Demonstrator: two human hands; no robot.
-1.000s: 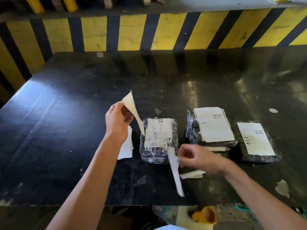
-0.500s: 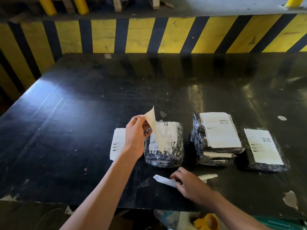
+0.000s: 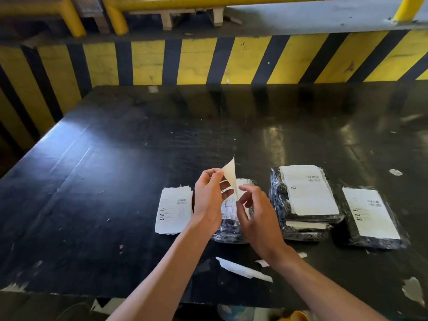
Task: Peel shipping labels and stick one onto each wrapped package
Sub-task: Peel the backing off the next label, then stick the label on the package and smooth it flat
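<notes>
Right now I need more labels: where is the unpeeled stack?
In the head view, the label stack lies flat on the black table, just left of the left hand.

Warehouse packing station, scuffed black tabletop (image 3: 115, 181), yellow-and-black hazard-striped barrier (image 3: 208, 61) along its far edge, yellow steel rails (image 3: 71, 17) and wooden pallet (image 3: 190, 16) beyond, plastic-wrapped packages (image 3: 303, 230) bearing shipping labels (image 3: 308, 191) near the front edge

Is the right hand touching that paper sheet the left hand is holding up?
Cannot tell. In the head view the right hand has its fingertips right at the sheet pinched by the left hand, with no plain contact or gap.
</notes>
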